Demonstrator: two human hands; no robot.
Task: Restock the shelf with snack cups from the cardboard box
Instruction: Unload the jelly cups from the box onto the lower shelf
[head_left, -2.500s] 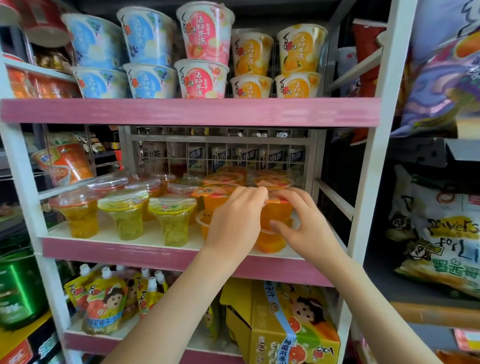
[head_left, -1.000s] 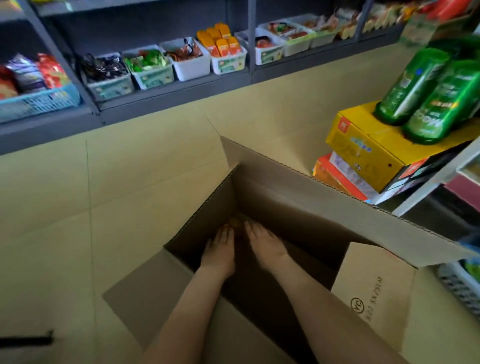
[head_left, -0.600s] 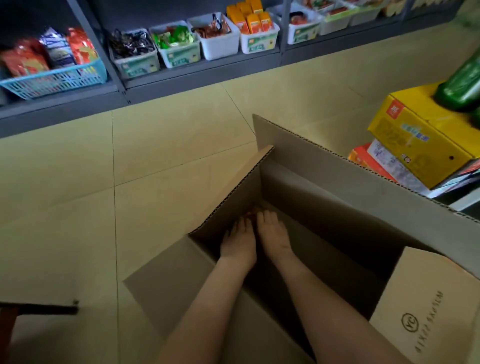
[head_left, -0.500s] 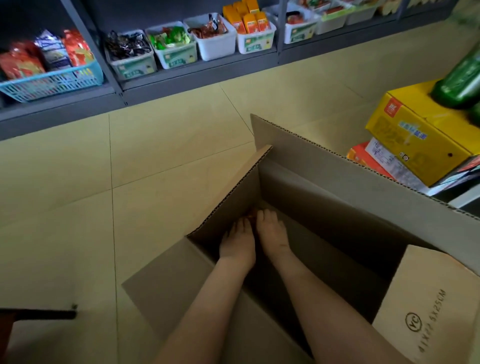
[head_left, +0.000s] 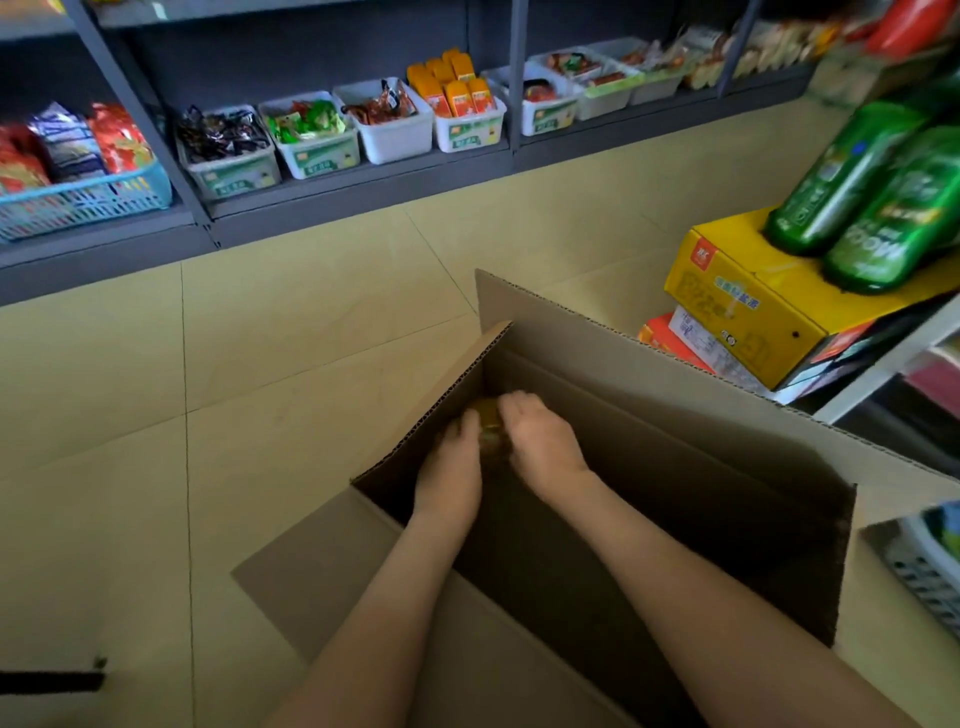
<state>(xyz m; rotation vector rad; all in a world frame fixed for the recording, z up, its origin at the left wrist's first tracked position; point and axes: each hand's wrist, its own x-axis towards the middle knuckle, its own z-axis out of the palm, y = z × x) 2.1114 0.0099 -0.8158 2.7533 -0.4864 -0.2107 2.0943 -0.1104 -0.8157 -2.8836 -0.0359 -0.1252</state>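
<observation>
Brown corrugated board fills the middle of the view: the cardboard box (head_left: 649, 374) is set on the pale yellow tiled floor (head_left: 311, 364) with its flaps opened. Both forearms are reached down into it. 1 snack cup (head_left: 488, 422), yellowish and blurred, is held low inside the box, near its far left corner. It is enclosed from 2 sides. The left hand (head_left: 451, 467) is curled against its left side, and the right hand (head_left: 540, 441) is bent over its top and right side, so that only a small part of the cup is seen between them. How firmly it is gripped cannot be told.

The left flap (head_left: 447, 400) is raised just beside the left hand, and the tall far flap is stood up behind the cup. The rest of the inside is kept dark by the walls, and what lies there cannot be made out.

At the right, a yellow carton (head_left: 748, 301) is stacked on an orange one, near the box, and 2 green bottles (head_left: 857, 192) are laid on top of it. A white shelf frame (head_left: 883, 364) is seen beside these. Along the back, well apart from the box, a grey shelf (head_left: 363, 192) is lined with white bins (head_left: 395, 140) of packets and a blue basket (head_left: 83, 200).
</observation>
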